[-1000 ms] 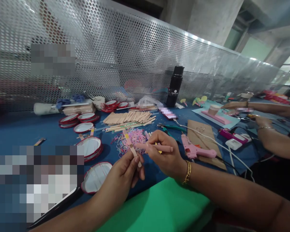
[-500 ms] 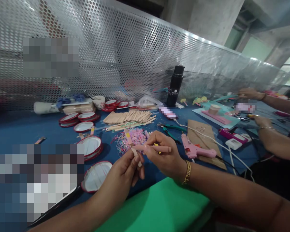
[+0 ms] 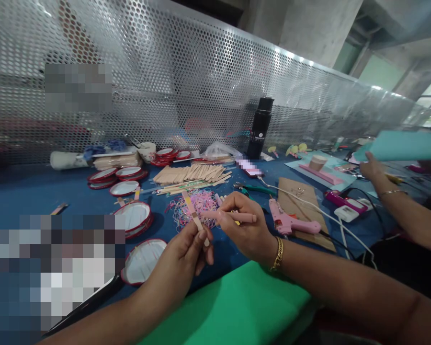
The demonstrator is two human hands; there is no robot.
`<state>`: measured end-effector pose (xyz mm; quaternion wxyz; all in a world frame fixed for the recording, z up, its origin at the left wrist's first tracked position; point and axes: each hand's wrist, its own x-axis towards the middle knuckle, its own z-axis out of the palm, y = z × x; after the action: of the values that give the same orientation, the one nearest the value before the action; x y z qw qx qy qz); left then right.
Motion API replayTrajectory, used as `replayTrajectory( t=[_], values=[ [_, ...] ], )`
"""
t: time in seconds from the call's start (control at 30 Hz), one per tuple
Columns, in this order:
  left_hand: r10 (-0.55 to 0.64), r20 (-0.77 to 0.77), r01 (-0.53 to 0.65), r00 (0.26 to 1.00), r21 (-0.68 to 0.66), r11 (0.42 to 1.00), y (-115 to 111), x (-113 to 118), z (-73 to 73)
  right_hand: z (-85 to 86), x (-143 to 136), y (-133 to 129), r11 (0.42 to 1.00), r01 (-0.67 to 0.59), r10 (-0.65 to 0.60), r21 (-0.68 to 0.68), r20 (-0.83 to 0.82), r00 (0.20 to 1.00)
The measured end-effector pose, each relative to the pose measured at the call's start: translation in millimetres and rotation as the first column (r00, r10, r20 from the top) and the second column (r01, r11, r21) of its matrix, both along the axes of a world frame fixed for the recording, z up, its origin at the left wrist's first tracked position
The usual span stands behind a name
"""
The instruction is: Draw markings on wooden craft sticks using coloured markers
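A wooden stick [image 3: 198,222] with yellow and brown bands is pinched in my left hand [image 3: 190,249], its banded end pointing up and away. My right hand [image 3: 242,227] holds a pinkish-brown marker [image 3: 244,217], with the tip close to the stick's brown band; whether it touches is too small to tell. Behind both hands lies a tangle of pink, purple and blue strings [image 3: 201,201]. Farther back is a pile of plain wooden sticks [image 3: 192,173]. Round red-rimmed discs [image 3: 133,218] lie to the left of my hands.
To the right are a pink glue gun [image 3: 290,223] on brown cardboard [image 3: 301,191], green-handled pliers [image 3: 255,188] and white cables. A black bottle [image 3: 261,127] stands by the perforated metal screen [image 3: 208,86]. Green material [image 3: 230,306] is in front. Another person's hand [image 3: 375,170] is at right.
The marker tip and the held stick have shifted slightly. At right, the other person has raised a light-blue sheet off the table.
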<state>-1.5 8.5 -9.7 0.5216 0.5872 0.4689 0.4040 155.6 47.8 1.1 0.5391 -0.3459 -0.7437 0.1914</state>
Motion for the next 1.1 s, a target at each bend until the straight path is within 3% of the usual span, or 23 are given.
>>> replayTrajectory(
  t=[0.17,0.33,0.67,0.93,1.1],
  values=[
    [-0.002,-0.012,0.003,1.0,0.019,1.0,0.2,-0.6,-1.3,0.0,-0.3,1.1,0.999,-0.052,0.052,0.01,0.016,0.999],
    [-0.002,0.011,0.002,1.0,0.007,1.0,0.7,-0.8,-1.9,-0.5,-0.8,1.4,1.0,0.02,-0.02,-0.008,-0.02,1.0],
    [0.012,-0.034,-0.01,0.999,0.05,0.999,0.2,0.4,2.7,-2.1,-2.4,-0.5,0.997,-0.073,0.073,0.007,0.001,0.997],
    [0.012,0.004,-0.012,1.0,0.045,0.999,0.7,-0.3,-2.0,0.2,-1.6,1.3,0.999,0.029,-0.028,0.029,-0.009,1.0],
    [0.038,-0.011,-0.037,0.999,0.041,0.998,-0.5,1.7,2.9,-2.6,-2.4,-0.2,0.998,-0.067,0.066,0.015,0.016,0.998]
  ],
)
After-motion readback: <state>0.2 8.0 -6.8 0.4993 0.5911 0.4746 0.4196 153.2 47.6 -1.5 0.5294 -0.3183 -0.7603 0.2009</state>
